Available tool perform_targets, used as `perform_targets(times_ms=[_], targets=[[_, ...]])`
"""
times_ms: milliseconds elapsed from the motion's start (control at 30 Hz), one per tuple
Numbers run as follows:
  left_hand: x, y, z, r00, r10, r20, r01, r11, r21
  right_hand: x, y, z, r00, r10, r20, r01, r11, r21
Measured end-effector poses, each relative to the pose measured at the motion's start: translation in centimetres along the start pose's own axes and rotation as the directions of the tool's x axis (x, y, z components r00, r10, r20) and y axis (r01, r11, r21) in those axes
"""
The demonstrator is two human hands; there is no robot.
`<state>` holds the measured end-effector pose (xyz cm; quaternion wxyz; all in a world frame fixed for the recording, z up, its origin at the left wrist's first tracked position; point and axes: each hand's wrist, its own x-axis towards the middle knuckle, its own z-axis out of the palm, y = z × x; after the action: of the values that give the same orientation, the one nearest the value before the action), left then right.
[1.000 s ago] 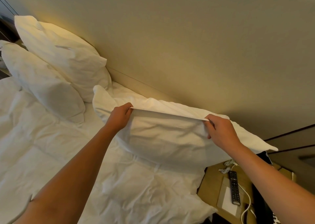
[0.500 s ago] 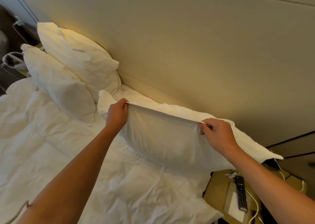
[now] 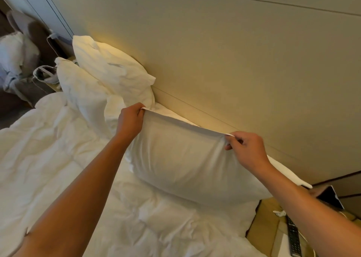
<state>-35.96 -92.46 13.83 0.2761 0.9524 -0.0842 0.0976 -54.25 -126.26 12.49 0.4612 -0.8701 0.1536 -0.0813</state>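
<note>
Against headboard (image 3: 254, 71), pillow (image 3: 187, 162) hangs between left hand (image 3: 130, 119) and right hand (image 3: 247, 149) (both pinching its top edge).

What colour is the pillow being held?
Plain white pillow, no pattern, greyish in shadow; the head view shows it.

The pillow (image 3: 187, 164) in the centre of the frame is plain white, shaded grey on its near face. The duvet (image 3: 48, 159) at lower left is plain white too, with no pattern. The stacked pillows (image 3: 115, 74) at upper left are white, tinted warm yellow. The wall (image 3: 234, 61) is plain beige. At lower right, the surface (image 3: 261, 227) is tan, the remote (image 3: 293, 237) black and the cable (image 3: 279, 213) white.
</note>
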Motion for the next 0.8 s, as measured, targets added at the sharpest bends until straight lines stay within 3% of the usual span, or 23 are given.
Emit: perform_targets(times_ms=[133,267,800], targets=[[-1.4,-3.5,2.0,0.991,-0.104,0.081,0.102,0.994,0.031,-0.1,0.1,3.2,0.994,0.066,0.090,-0.061,0.996,-0.061],[-1.1,-5.7,2.8,0.986,-0.164,0.041,0.164,0.986,-0.017,1.0,-0.4,5.0,0.994,0.068,0.083,-0.064,0.997,-0.051],[14.9,2.2,5.0,0.995,-0.010,-0.104,0.006,0.999,-0.048,11.9,-2.1,2.4,0.981,0.021,-0.193,-0.003,0.996,0.091]])
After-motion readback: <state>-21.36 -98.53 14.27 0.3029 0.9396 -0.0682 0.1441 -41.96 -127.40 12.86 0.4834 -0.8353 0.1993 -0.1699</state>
